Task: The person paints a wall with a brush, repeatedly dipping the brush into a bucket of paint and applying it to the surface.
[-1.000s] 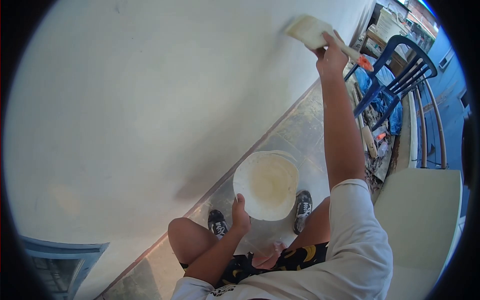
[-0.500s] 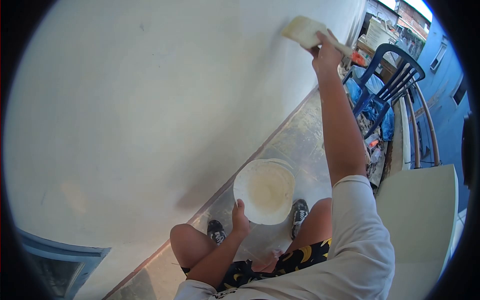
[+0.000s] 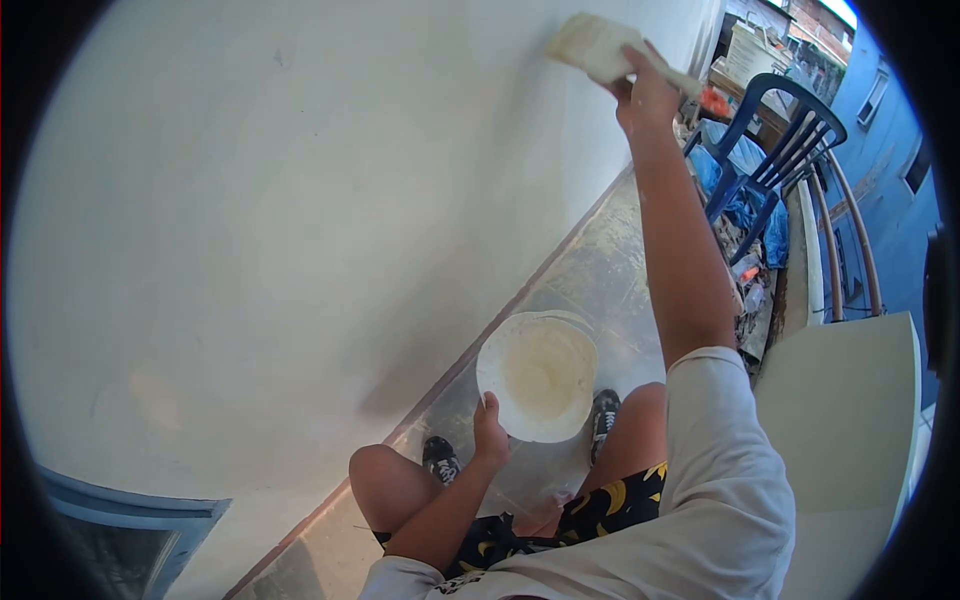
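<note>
My right hand [image 3: 648, 95] is raised high at the upper right, closed around a wide paintbrush [image 3: 592, 48]. The brush has a broad pale head and a light handle pointing right; its head is at or close to the off-white wall [image 3: 300, 220], but contact cannot be made out. Low in the middle, my left hand [image 3: 490, 432] grips the near rim of a round white bucket [image 3: 489, 365], thumb over the edge. Whitish, paint-like residue coats the inside of the bucket, which I hold above the floor between my knees.
A dark blue plastic chair [image 3: 770, 150] stands at the right amid blue plastic bags and litter. Beyond it run metal railings [image 3: 855, 235]. A pale panel [image 3: 840, 400] is at my right side. At lower left sits a blue window frame [image 3: 140, 510]. The floor [image 3: 600, 270] is smudged.
My right hand and the brush have moved slightly up and left along the wall. The bucket in my left hand appears a little further right, as the view also shifts slightly.
</note>
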The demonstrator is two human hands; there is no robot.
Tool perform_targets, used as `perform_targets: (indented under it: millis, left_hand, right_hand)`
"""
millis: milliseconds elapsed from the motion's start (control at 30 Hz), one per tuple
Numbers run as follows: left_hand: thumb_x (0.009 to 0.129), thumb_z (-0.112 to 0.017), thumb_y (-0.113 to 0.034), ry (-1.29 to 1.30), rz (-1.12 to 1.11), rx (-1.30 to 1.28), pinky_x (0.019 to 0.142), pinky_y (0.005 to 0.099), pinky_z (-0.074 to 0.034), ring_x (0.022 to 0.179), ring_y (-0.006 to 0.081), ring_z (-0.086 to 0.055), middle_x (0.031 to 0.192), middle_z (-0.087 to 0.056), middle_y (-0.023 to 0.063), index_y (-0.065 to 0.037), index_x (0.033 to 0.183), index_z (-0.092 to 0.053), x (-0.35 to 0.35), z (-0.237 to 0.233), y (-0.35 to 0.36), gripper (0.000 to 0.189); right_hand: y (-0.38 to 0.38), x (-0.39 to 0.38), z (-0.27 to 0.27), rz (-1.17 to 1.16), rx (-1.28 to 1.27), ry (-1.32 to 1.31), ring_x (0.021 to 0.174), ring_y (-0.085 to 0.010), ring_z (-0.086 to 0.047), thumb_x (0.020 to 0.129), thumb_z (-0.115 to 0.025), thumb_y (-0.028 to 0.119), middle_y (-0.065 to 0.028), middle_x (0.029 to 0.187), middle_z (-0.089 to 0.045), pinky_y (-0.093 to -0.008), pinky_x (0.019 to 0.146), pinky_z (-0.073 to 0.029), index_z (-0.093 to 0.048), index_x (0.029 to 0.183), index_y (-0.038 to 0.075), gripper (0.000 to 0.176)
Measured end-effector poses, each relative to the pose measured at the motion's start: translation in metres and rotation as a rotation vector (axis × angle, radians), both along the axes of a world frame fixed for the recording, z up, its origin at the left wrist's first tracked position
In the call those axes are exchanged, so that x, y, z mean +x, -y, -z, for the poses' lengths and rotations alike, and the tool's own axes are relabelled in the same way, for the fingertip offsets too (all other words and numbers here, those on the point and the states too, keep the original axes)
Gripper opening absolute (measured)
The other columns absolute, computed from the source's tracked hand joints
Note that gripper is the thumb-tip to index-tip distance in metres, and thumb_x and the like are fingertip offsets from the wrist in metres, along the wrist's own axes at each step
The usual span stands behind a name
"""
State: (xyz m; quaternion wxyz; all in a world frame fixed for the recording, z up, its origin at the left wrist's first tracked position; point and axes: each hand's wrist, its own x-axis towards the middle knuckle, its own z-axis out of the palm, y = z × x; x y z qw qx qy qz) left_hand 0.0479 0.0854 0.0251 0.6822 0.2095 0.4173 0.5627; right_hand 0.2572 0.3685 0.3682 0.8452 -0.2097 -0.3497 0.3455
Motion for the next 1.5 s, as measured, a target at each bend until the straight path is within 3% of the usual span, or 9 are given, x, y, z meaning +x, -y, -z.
perform_targets:
  millis: [200,433,667,867,900,1000,1100,1200,1500]
  left_hand:
    - [0.094,-0.039,-0.043,0.003,-0.026,-0.021,0.096,0.0336,-0.037,0.114,0.0227,-0.048,0.126,-0.048,0.0125,0.003,0.129,-0.036,-0.001,-0.011,0.002,0.057]
    - [0.095,-0.038,-0.041,-0.027,-0.048,0.017,0.098,0.0330,-0.034,0.117,0.0222,-0.045,0.128,-0.046,0.0129,0.002,0.130,-0.035,-0.007,0.003,0.002,0.056]
    - [0.096,-0.036,-0.039,-0.012,-0.045,0.010,0.099,0.0314,-0.032,0.116,0.0215,-0.045,0.126,-0.047,0.0144,0.005,0.128,-0.038,0.000,-0.003,-0.004,0.054]
    - [0.096,-0.037,-0.038,-0.011,-0.068,0.044,0.098,0.0317,-0.033,0.115,0.0222,-0.046,0.125,-0.048,0.0142,0.006,0.127,-0.039,-0.001,0.004,-0.002,0.054]
    - [0.094,-0.037,-0.044,0.008,-0.003,0.046,0.099,0.0352,-0.036,0.118,0.0235,-0.046,0.130,-0.045,0.0122,0.001,0.132,-0.033,-0.003,-0.006,0.000,0.059]
    - [0.094,-0.037,-0.043,-0.037,0.003,0.058,0.099,0.0358,-0.035,0.118,0.0243,-0.045,0.131,-0.044,0.0128,0.001,0.132,-0.033,-0.003,0.003,-0.002,0.058]
    - [0.095,-0.037,-0.043,-0.024,-0.006,0.074,0.099,0.0362,-0.036,0.119,0.0247,-0.045,0.131,-0.044,0.0134,0.000,0.132,-0.032,-0.004,0.002,-0.001,0.058]
    - [0.095,-0.037,-0.041,0.030,-0.040,0.081,0.098,0.0342,-0.035,0.117,0.0236,-0.045,0.129,-0.045,0.0137,0.003,0.131,-0.035,-0.006,-0.017,0.002,0.056]
    - [0.094,-0.037,-0.044,0.021,-0.027,0.096,0.099,0.0354,-0.035,0.118,0.0232,-0.045,0.130,-0.045,0.0118,0.000,0.133,-0.031,-0.006,-0.003,-0.002,0.059]
  right_hand:
    - [-0.025,-0.011,0.173,0.099,-0.659,-0.055,0.092,-0.0300,-0.060,0.076,-0.060,-0.004,-0.0166,0.109,-0.054,-0.0463,0.064,-0.058,-0.048,0.120,0.001,0.046]
    - [-0.015,-0.003,0.001,-0.023,0.005,0.030,0.091,-0.0335,-0.060,0.076,-0.061,0.001,-0.0163,0.106,-0.054,-0.0426,0.067,-0.058,-0.046,0.121,-0.004,0.048]
    - [-0.005,-0.027,0.108,0.062,-0.606,0.005,0.091,-0.0306,-0.061,0.077,-0.059,-0.002,-0.0169,0.111,-0.054,-0.0439,0.055,-0.059,-0.042,0.124,-0.004,0.049]
    - [0.004,-0.052,-0.083,0.003,-0.050,0.001,0.091,-0.0335,-0.059,0.077,-0.059,-0.004,-0.0166,0.104,-0.052,-0.0473,0.061,-0.059,-0.048,0.113,-0.009,0.038]
    - [0.026,-0.056,-0.104,-0.007,0.042,0.054,0.090,-0.0251,-0.058,0.082,-0.054,0.000,-0.0166,0.104,-0.055,-0.0336,0.074,-0.053,-0.041,0.127,-0.004,0.047]
    - [0.005,-0.042,-0.096,-0.172,0.155,-0.106,0.093,-0.0344,-0.057,0.077,-0.058,-0.004,-0.0164,0.106,-0.051,-0.0491,0.067,-0.058,-0.047,0.116,-0.007,0.040]
    - [0.011,-0.066,0.016,-0.053,-0.239,-0.094,0.105,-0.0318,-0.054,0.079,-0.054,-0.007,-0.0174,0.122,-0.046,-0.0469,0.072,-0.057,-0.038,0.127,-0.003,0.050]
    - [0.029,-0.049,0.065,0.037,-0.397,-0.067,0.095,-0.0320,-0.060,0.080,-0.052,-0.007,-0.0189,0.116,-0.050,-0.0447,0.067,-0.059,-0.039,0.126,-0.002,0.048]
    - [0.038,-0.075,-0.114,-0.105,0.078,0.004,0.093,-0.0325,-0.058,0.078,-0.057,-0.003,-0.0165,0.108,-0.051,-0.0466,0.068,-0.058,-0.045,0.119,-0.003,0.043]
